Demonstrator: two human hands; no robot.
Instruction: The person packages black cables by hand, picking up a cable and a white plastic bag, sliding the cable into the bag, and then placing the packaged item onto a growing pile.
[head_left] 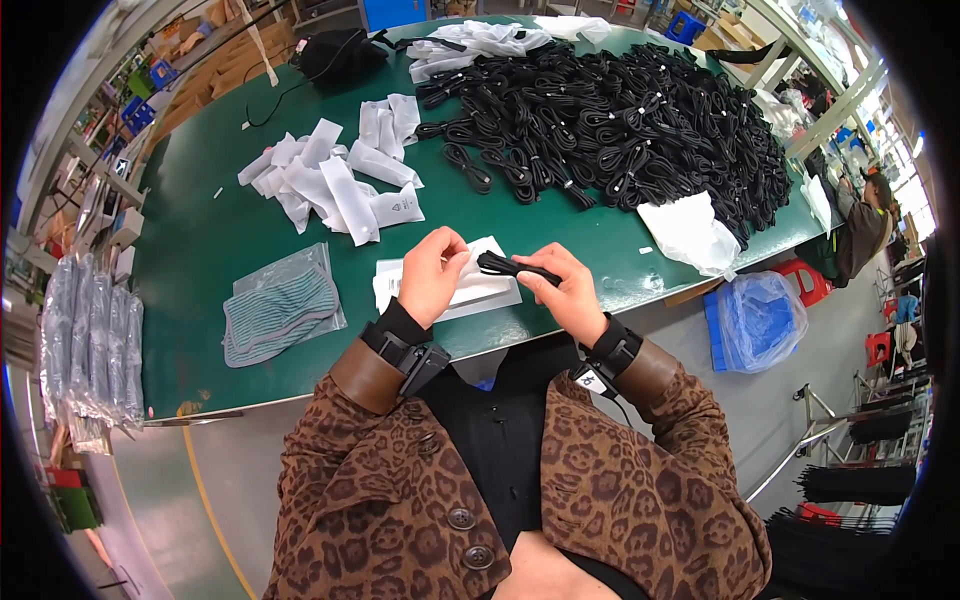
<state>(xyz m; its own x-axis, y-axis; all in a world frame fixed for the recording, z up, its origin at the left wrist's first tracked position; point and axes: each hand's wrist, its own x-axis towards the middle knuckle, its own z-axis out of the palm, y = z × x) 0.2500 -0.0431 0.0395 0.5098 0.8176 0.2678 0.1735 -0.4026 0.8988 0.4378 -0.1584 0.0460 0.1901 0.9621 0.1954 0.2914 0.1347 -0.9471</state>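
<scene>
Two hands of ours meet over the near edge of the green table [190,340]. Our right hand [562,290] pinches a looped black cable [512,267] between thumb and fingers, its loop end pointing to nine o'clock. Our left hand [432,277] pinches a white bag [470,282] at its upper edge, just beside that loop; we cannot tell whether the loop is inside. More flat bags [388,284] lie beneath. From our hands, we see a heap of cables [620,120] at one o'clock, white packets [345,195] at ten, a striped cloth [280,318] near nine and a white sheet [688,235] near three.
</scene>
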